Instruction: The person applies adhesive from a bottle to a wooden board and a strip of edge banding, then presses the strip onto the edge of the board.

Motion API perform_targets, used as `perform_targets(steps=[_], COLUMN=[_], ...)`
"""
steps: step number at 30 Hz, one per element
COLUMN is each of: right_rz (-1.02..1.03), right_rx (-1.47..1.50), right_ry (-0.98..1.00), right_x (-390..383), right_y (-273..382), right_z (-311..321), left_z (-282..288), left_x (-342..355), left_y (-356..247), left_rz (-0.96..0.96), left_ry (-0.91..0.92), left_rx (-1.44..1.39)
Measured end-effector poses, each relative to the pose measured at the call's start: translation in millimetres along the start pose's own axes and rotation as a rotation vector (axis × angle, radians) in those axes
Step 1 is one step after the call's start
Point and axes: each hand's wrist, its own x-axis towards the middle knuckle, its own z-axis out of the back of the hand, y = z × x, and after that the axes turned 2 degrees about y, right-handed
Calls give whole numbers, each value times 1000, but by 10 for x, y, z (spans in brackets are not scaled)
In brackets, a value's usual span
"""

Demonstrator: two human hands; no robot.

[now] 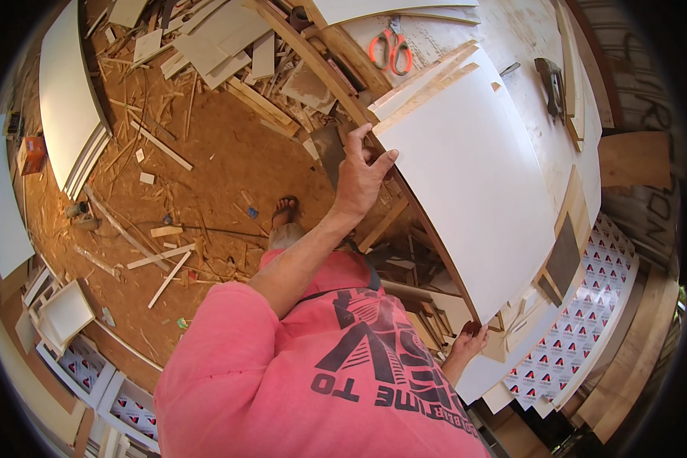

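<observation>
A white rectangular board [469, 175] with a dark brown edge lies over the workbench, its near edge toward my body. At its left corner my left hand [362, 172] grips the edge, thumb and fingers bent around it. My right hand [466, 345] holds the board's other near corner with the fingertips. Two pale wood strips [427, 91] run along the board's far left side. Beyond them, orange-handled scissors [390, 52] lie on the bench. A dark hand tool, perhaps a plane [549, 85], rests farther right.
Wood offcuts [225, 46] and shavings litter the brown floor [229, 145] to the left. White curved-looking panels [69, 91] stand at far left. Beside the bench's right end are a patterned sheet [565, 336] and a dark rectangular piece [563, 259]. Small scraps lie near my right hand.
</observation>
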Motion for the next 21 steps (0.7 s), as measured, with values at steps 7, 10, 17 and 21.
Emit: perform_targets(steps=[7,10,17,21], right_rz=[-7,0,-17,-16], right_rx=[-17,-6,-54,-49], right_ry=[-31,-20,-23,-40], right_x=[51,51,65,38], right_y=[-34,-55,-117,-90], right_z=[35,16,103,45], left_z=[-34,-30,-66,-81], left_x=[-4,-6,-4,-8], left_y=[-44,-25,-21,-44], left_rz=[26,3,8,20], left_ry=[18,7,-10,-14], left_rx=[-86,-60,-79,-113])
